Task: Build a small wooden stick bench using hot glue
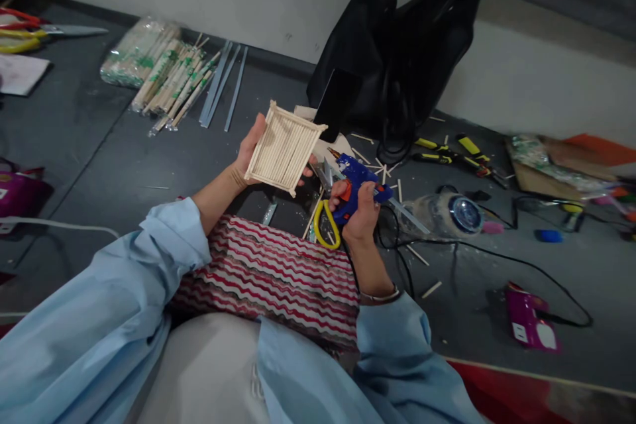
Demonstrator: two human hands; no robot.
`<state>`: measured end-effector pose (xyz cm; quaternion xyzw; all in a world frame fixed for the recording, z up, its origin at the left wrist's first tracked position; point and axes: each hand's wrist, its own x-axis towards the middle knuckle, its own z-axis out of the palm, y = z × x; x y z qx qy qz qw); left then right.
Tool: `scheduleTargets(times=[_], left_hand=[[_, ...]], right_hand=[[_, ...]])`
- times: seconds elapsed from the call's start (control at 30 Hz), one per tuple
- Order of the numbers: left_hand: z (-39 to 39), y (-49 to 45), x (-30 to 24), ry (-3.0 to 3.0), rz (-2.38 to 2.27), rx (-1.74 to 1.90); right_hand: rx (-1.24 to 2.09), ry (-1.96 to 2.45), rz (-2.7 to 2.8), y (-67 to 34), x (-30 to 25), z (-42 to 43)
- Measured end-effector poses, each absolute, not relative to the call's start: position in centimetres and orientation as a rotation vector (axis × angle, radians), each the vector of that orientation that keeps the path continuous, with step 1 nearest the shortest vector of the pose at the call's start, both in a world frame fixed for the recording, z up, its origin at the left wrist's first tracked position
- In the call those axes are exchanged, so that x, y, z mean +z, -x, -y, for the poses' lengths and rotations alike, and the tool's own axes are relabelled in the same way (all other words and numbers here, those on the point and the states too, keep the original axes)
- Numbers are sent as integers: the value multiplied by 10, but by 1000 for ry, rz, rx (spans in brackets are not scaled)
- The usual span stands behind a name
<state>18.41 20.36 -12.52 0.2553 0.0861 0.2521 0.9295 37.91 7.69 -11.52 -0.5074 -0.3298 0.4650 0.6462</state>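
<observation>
My left hand (pixel 250 146) is closed on a small tray (pixel 288 149) made of thin wooden sticks laid side by side, with a raised stick rim. It is held up and tilted above the table, and some fingers are hidden under it. In my right hand (pixel 362 215) is a blue glue gun (pixel 354 185) with an orange trigger; a clear glue stick (pixel 410 217) juts from its rear. Scissors with a yellow handle (pixel 326 225) lie just beneath the glue gun. Cut stick pieces (pixel 362 154) are scattered behind it.
Wrapped chopsticks (pixel 173 83) and several glue sticks (pixel 236 89) lie at the back left. A black bag (pixel 392 59) leans against the wall. To the right are a plastic bottle (pixel 447 215), yellow-black pliers (pixel 440 152), a black cable (pixel 521 264) and a purple power strip (pixel 532 321).
</observation>
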Motion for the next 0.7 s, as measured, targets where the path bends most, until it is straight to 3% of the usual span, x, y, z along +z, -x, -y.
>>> scheduleTargets(times=[0.17, 0.47, 0.7], left_hand=[[-204, -185, -121, -497, -144, 683], [-208, -180, -122, -349, -207, 740], [-206, -179, -123, -354, -219, 722]], right_hand=[[1085, 1211, 790, -381, -118, -77], [1396, 1165, 957, -383, -117, -75], [1416, 1115, 1057, -386, -125, -69]])
